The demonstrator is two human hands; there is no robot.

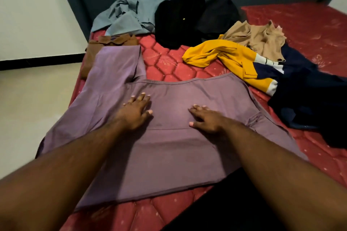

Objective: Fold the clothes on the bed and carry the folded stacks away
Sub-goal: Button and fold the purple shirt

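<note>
Head view showed a purple garment [169,146] spread flat on the near part of the red mattress [309,24]. The left hand [136,111] and right hand [205,120] both lay palm-down on it, fingers straight and spread, holding nothing. Beyond lay a brown shirt [105,45], a grey garment [127,17], black clothes [180,20], a yellow-and-navy top [234,60] and a tan piece [262,37].

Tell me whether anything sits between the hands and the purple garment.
Nothing does. The left hand and right hand both rest flat on the purple garment; the yellow top lies apart, farther back on the right.
</note>
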